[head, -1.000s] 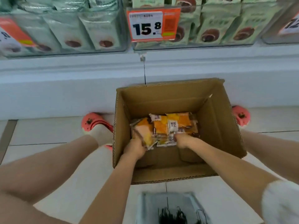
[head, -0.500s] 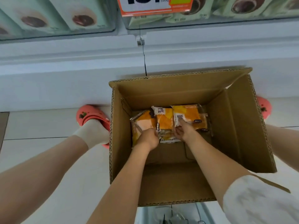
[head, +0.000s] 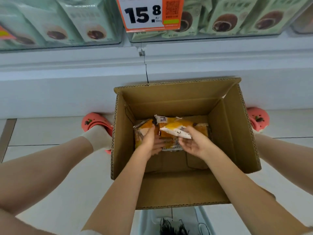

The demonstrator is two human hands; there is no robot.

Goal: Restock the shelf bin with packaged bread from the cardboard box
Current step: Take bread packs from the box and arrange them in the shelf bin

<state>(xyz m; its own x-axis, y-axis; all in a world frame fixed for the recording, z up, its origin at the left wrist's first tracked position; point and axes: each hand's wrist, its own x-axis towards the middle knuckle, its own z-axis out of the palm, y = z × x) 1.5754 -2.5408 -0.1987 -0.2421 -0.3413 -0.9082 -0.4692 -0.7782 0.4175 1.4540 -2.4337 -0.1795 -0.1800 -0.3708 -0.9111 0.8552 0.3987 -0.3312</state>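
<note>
- Pale floor tiles (head: pixel 42 133) are seen under an open cardboard box (head: pixel 233 133), which stands on the floor just in front of the white shelf base (head: pixel 67 92).
- Above the cardboard box, clear shelf bins (head: pixel 71 43) are seen, filled with pale green packs (head: pixel 88 21); an orange price tag (head: pixel 149 14) hangs on the bin front directly above the box.
- Inside the cardboard box, only a small cluster of orange-and-yellow bread packs (head: pixel 144 128) is left, lying against the far end of the box floor; the near part of the box floor is bare cardboard.
- One bread pack (head: pixel 176 128) is held tilted above the others by the right hand (head: pixel 193 143), with the fingers curled round its near edge.
- The left hand (head: pixel 149 141) is laid on the left side of the cluster; whether a pack is actually gripped by it cannot be told.
- Which bin is meant for this bread cannot be seen; none of the orange packs is visible in the bins above the box.
- Judged from the nearly emptied box, the restocking is thought to be well along, with the last few packs to be lifted out and carried up to the bin.
- Pink clogs (head: pixel 96 121) are seen on either side of the cardboard box.
</note>
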